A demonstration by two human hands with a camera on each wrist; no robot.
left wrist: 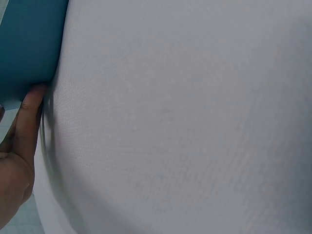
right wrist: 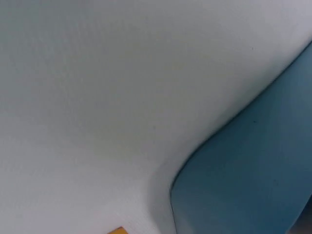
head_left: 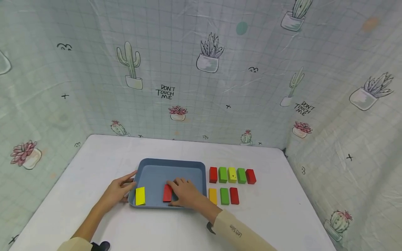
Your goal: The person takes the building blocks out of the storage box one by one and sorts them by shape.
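Note:
A blue-grey tray lies on the white table, and my left hand touches its left side with extended fingers. The left wrist view shows a fingertip against the outer wall of the tray. Inside the tray near its left front corner is a yellow block. My right hand reaches over the tray's right part and holds a red block, with fingers at its far end and thumb at its near end. In the right wrist view, the hand is almost wholly out of sight.
Right of the tray stand two rows of blocks. The far row has red, green and yellow blocks among others; the near row has orange-yellow, green and red. A patterned curtain surrounds the table.

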